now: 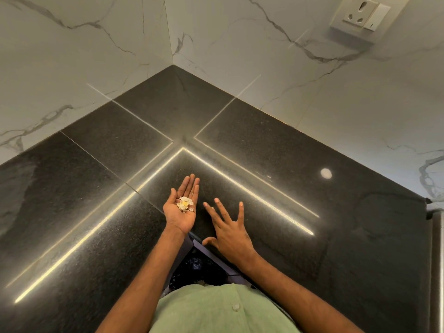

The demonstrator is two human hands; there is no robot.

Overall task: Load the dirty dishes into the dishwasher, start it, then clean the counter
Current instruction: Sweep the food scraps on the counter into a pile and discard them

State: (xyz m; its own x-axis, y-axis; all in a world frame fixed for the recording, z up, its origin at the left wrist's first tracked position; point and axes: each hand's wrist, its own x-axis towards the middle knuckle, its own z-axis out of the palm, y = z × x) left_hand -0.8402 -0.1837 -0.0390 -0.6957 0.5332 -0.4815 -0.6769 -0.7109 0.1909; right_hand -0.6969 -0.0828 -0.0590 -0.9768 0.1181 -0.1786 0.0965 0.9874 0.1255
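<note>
My left hand (181,207) is held palm up over the black granite counter (276,150), fingers straight. A small heap of pale and yellow food scraps (184,204) lies in its palm. Just to the right, my right hand (229,229) hovers palm down with fingers spread, at or just above the counter near its inner corner edge; contact cannot be told. It holds nothing. No dishes or dishwasher are in view.
The counter forms an L in a corner of white marble walls (96,56). A wall socket (362,15) sits at the upper right. Below the counter's inner corner a bin with a black liner (197,267) shows. A round light reflection (326,173) glints on the counter.
</note>
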